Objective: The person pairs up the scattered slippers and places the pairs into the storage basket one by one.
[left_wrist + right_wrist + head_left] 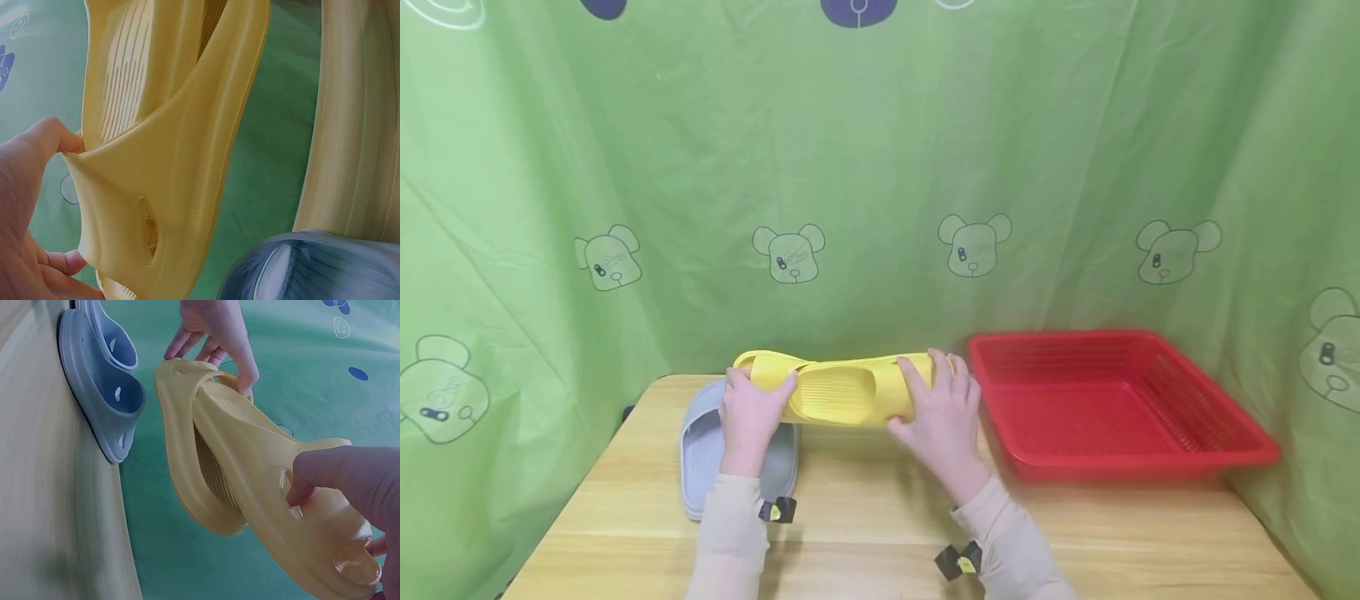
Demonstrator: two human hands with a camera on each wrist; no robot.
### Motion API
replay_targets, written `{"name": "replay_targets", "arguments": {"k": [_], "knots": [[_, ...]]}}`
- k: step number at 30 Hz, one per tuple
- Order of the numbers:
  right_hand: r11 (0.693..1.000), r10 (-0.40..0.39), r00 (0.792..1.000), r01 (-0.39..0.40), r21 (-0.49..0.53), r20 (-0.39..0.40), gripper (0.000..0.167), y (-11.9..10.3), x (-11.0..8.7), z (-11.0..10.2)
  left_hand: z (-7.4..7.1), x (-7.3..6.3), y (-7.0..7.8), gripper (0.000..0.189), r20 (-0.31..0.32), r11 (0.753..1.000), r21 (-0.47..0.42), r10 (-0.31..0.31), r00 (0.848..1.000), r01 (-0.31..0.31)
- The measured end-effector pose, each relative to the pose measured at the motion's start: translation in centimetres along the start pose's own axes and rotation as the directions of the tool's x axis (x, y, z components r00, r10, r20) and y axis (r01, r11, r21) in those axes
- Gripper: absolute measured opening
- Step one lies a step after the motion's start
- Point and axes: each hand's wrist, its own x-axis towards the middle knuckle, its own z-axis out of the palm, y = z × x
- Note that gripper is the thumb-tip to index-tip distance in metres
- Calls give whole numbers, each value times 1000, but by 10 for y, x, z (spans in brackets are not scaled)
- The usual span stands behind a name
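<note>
Two yellow slippers are held up above the table, overlapping with one tucked partly into the other. My left hand (751, 417) grips the left yellow slipper (169, 194) by its strap, the thumb at the strap's edge. On the other side, my right hand (946, 417) holds the right yellow slipper (262, 469) around its strap. The thumb presses at a hole in that strap in the right wrist view. Below and behind the left hand, a pair of blue-grey slippers (702, 467) rests on the table, partly hidden by the left hand and forearm.
A red plastic basket (1138, 460) with slotted walls stands at the right of the wooden table (865, 508). A green curtain (880, 150) with printed bear heads hangs behind and at both sides. Small black pieces are fastened at both sleeves.
</note>
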Motion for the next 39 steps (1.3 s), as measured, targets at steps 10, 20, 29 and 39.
{"name": "replay_targets", "arguments": {"k": [10, 20, 29, 39], "knots": [[1000, 1, 999, 0, 9, -33, 79, -3, -1, 6, 0, -6, 8, 79, -65, 998, 14, 55, 996, -54], [1000, -7, 1000, 8, 28, -29, 82, -10, -5, 12, 3, -9, 11, 78, -80, 995, 44, 98, 992, -94], [997, -46, 999, 45, 64, 25, 90, -11, -5, 19, 9, -7, 8, 93, -29, 991, 93, 97, 995, -94], [982, -173, 979, 163, 95, 104, 115, -5, -6, 25, 3, -2, 1, 87, 4, 996, 74, 58, 998, -58]]}}
